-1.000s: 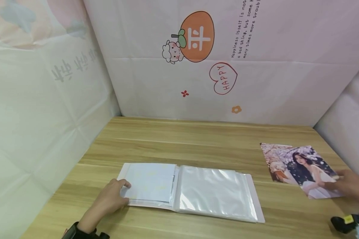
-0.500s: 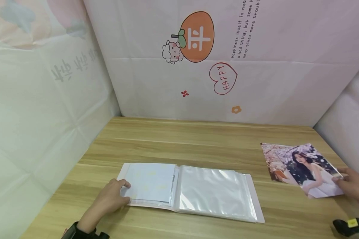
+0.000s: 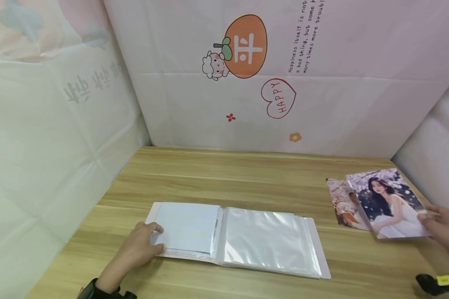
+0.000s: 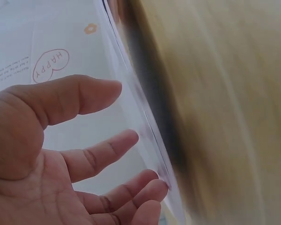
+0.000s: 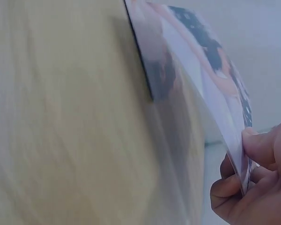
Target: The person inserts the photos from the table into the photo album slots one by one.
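A photo album [image 3: 265, 241] lies spread on the table, with clear plastic sleeves on its right side and a pale sheet [image 3: 188, 226] on its left side. My left hand [image 3: 138, 246] is at the album's left edge; in the left wrist view its fingers are loosely bent and the fingertips touch the edge. On the right, my right hand [image 3: 443, 228] pinches a photo [image 3: 391, 205] of a long-haired person in white by its lower right corner. That photo is lifted and bends in the right wrist view. Beneath it, partly covered, a second photo [image 3: 342, 201] of pink blossoms lies on the table.
The wooden table [image 3: 239, 176] ends at a printed white backdrop [image 3: 187, 108] behind, with more white sheeting [image 3: 60, 158] on the left and along the right.
My right hand has raised the photo of the person off the table, away from the blossom photo, its far edge tilting up. My left hand and the album have hardly moved.
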### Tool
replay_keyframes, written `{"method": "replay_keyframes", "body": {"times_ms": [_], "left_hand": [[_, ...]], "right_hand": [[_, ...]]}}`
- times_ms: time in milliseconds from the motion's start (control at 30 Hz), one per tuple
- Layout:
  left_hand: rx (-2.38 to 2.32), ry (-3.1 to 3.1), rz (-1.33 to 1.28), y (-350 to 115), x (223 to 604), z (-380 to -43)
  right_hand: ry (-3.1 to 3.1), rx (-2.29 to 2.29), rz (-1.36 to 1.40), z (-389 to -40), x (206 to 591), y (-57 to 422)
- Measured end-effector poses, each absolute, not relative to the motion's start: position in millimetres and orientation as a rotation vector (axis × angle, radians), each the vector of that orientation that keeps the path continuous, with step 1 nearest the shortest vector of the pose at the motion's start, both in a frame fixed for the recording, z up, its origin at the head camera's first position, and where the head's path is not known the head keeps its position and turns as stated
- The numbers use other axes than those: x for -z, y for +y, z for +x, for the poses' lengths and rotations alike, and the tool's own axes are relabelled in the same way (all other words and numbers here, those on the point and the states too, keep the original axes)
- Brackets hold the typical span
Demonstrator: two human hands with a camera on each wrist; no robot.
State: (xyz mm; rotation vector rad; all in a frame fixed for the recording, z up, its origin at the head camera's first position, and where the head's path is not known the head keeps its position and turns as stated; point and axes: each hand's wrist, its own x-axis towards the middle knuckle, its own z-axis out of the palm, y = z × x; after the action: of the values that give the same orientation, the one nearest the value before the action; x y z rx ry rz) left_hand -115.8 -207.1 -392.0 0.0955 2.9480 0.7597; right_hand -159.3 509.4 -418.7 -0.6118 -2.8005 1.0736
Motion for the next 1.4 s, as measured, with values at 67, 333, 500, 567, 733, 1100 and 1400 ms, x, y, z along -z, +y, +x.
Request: {"method": "replay_keyframes", "body": {"times_ms": [67, 333, 500, 567, 733, 1100, 1400], "left_hand": [[-0.777, 2.964, 0.102, -205.6, 390.6, -115.4], [-0.934, 3.014, 0.233, -192.3, 383.1, -112.2], [-1.135, 2.997, 0.347, -179.4, 380.3, -110.8], [-1.198, 2.98, 0.399, -174.0, 378.3, -110.8], [-1.29, 2.922, 0.491, -160.7, 372.1, -112.1], [-1.458, 2.675, 0.591, -139.1, 367.3, -116.6], [-1.76, 2.322, 0.448, -134.0, 370.1, -127.1]], "right_hand": [[-2.786, -1.077, -0.608, -159.8, 412.2, 499.7], [-2.712, -1.126, -0.476, -166.6, 393.7, 451.7], [-2.646, -1.298, -0.304, -171.2, 391.4, 423.8], [-2.583, -1.434, -0.253, -171.5, 391.5, 410.6], [-2.452, -1.723, -0.121, -162.7, 382.9, 366.7], [-2.419, -1.889, 0.106, -142.6, 371.6, 295.6], [-2.438, -2.033, 0.17, -123.7, 374.4, 248.8]]}}
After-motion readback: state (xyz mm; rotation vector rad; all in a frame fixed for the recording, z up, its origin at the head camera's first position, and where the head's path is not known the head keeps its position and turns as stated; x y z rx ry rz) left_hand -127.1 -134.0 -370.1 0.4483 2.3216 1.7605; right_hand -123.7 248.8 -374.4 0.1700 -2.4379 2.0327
